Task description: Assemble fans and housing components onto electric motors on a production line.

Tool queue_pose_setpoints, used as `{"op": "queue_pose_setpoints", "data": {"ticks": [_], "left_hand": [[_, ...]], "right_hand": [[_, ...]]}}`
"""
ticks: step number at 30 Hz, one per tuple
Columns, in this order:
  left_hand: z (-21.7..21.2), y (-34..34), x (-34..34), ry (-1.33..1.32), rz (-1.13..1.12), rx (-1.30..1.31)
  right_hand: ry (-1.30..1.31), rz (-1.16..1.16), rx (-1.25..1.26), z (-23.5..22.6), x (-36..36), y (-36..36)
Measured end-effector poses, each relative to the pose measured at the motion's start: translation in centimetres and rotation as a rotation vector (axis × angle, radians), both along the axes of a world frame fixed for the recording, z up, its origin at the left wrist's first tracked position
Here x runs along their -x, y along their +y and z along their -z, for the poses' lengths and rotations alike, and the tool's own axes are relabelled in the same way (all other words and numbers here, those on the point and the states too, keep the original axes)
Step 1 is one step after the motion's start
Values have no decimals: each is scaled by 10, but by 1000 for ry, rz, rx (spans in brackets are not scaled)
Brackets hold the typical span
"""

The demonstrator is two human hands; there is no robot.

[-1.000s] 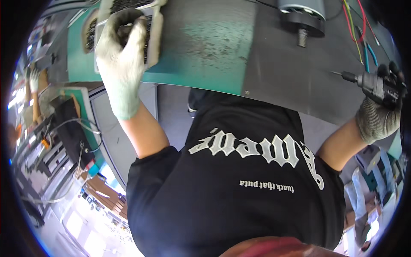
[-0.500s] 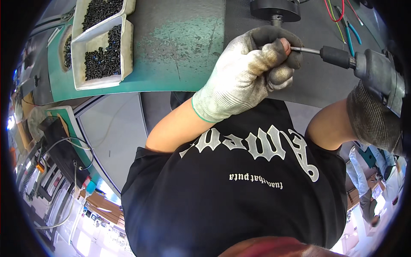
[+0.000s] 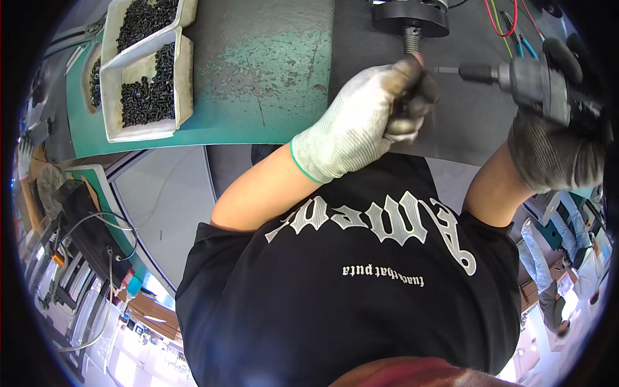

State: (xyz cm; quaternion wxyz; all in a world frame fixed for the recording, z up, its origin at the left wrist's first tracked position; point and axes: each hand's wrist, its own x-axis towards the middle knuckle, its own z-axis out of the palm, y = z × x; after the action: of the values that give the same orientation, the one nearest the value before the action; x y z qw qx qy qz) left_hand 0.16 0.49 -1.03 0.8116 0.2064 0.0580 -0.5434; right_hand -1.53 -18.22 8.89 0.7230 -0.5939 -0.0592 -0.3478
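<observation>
The power driver (image 3: 530, 84) sits at the right side of the scene, above the surface (image 3: 271, 119), its bit (image 3: 447, 69) pointing left. The gloved right hand (image 3: 551, 151) is wrapped around it and grips it firmly. The tool is probably fairly heavy and stiff, with most of its weight in the dark body, so the body is the sound place to hold; the slim bit and the black sleeve (image 3: 478, 72) behind it would offer a poorer grip.

The gloved left hand (image 3: 361, 122) is curled closed just left of the bit and near the end of the motor shaft (image 3: 412, 42). Its fingertips are blurred, and I cannot tell whether anything is pinched there or whether they touch the shaft. The motor (image 3: 412, 18) lies at the far side, likely heavy and rigid, better held by its round black end than by the grooved shaft.

At the far left, the near tray (image 3: 184, 84) and the far tray (image 3: 187, 11) hold small black screws (image 3: 148, 100), which look light, hard and easily lost between gloved fingers, so a pinch at the head seems best
</observation>
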Motion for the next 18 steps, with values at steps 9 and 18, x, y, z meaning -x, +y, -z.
{"op": "queue_pose_setpoints", "data": {"ticks": [9, 18], "left_hand": [[10, -11, -19, -33, -118, -79], [5, -10, -18, -218, -120, -227]], "right_hand": [[50, 132, 208, 9, -25, 5], [143, 209, 403, 18, -25, 11]]}}
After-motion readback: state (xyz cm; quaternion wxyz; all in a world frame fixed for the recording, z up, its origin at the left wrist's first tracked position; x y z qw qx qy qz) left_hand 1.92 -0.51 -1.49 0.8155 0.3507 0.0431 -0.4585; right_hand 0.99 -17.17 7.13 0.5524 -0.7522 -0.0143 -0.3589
